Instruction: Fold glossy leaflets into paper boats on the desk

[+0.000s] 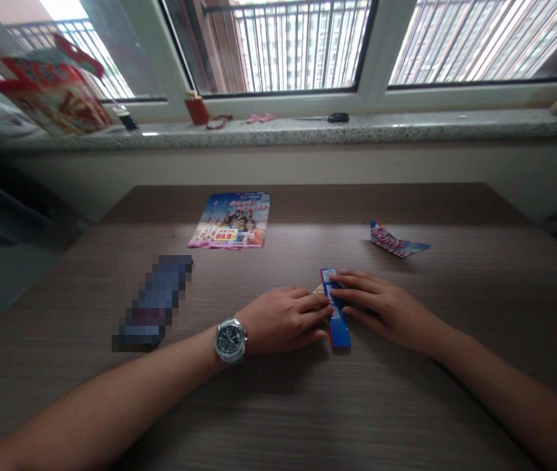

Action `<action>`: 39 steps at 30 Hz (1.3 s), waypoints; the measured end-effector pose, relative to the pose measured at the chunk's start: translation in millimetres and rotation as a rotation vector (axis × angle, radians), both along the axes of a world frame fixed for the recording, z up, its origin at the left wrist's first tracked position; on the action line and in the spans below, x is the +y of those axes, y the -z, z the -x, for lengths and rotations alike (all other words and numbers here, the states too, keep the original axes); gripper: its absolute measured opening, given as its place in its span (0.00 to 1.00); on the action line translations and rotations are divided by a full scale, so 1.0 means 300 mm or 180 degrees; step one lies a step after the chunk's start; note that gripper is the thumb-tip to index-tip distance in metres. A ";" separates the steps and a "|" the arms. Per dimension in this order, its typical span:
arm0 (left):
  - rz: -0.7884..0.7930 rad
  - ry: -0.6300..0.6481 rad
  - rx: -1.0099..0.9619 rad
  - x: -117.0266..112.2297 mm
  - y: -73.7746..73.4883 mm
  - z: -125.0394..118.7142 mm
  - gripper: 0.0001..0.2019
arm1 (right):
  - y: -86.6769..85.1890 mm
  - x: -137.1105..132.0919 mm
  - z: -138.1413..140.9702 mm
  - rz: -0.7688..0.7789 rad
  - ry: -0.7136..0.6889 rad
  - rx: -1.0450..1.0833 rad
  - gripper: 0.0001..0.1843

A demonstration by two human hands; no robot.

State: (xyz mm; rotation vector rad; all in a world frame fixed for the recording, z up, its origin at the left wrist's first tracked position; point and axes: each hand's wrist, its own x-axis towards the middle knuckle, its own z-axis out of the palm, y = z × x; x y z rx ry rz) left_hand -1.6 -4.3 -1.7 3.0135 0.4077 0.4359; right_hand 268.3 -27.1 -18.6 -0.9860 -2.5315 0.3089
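A narrow folded strip of blue printed paper [339,326] lies on the wooden table [278,405] in front of me. My left hand [283,320], with a metal wristwatch [230,340] on its wrist, has its fingers pressed together on the strip's left edge. My right hand [381,306] lies with fingers stretched flat over the strip's upper part from the right. Both hands touch the strip.
A colourful flyer [232,220] lies flat at the table's far middle. A folded paper shape [396,241] sits at the far right. A blurred dark object [153,302] lies to the left. On the windowsill stand a red cup [197,108], scissors [330,118] and a red bag [53,91].
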 end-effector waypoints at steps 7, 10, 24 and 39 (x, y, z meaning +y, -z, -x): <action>0.0030 0.0000 -0.0002 0.003 0.008 0.002 0.21 | 0.002 0.000 0.000 0.0030 0.0003 -0.0113 0.19; 0.0062 -0.0010 -0.0045 0.004 0.015 0.005 0.22 | -0.001 -0.001 0.001 0.0055 0.0009 -0.0146 0.19; 0.0134 0.0018 0.0038 0.007 0.008 0.007 0.21 | -0.016 0.000 0.010 0.0098 0.0004 -0.0041 0.18; 0.0138 0.0123 0.0054 0.032 -0.007 0.012 0.20 | 0.012 0.007 0.022 0.0101 0.0076 -0.0145 0.27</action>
